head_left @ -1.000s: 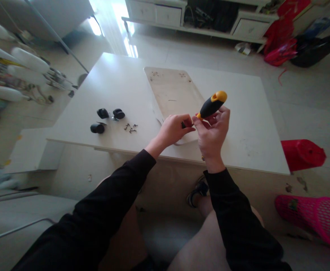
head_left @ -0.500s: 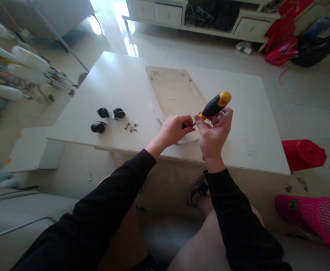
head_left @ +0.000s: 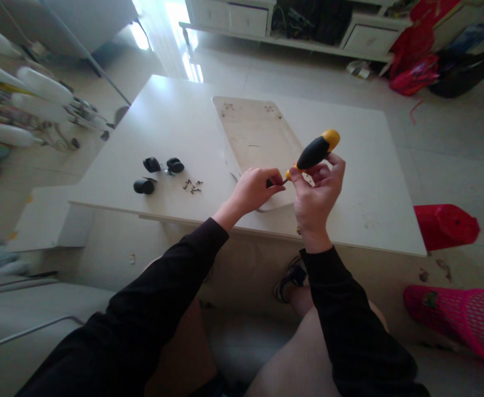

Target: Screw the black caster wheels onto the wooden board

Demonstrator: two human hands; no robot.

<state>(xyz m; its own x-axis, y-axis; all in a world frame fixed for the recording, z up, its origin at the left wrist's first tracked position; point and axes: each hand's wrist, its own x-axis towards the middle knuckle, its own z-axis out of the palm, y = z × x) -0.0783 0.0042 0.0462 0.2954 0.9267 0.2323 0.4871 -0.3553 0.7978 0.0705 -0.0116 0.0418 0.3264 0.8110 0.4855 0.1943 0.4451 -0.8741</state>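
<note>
My right hand [head_left: 316, 196] grips a screwdriver [head_left: 314, 151] with a black and yellow handle, its tip pointing left. My left hand [head_left: 255, 190] is closed in a pinch around a small dark piece [head_left: 270, 182] held against the screwdriver tip; I cannot make out what the piece is. Both hands hover over the near end of a pale wooden board [head_left: 254, 138] lying on the white table [head_left: 176, 121].
Three black caster wheels [head_left: 159, 172] and several small dark screws [head_left: 192, 187] lie on the table's left part. A red container [head_left: 444, 225] and a pink mesh basket [head_left: 461, 320] stand on the floor at right. A white cabinet [head_left: 291, 25] lines the far wall.
The screwdriver handle has shifted slightly to the right and tilted flatter, exposing a bit of shaft by the tip. My left hand has stayed in its pinch.
</note>
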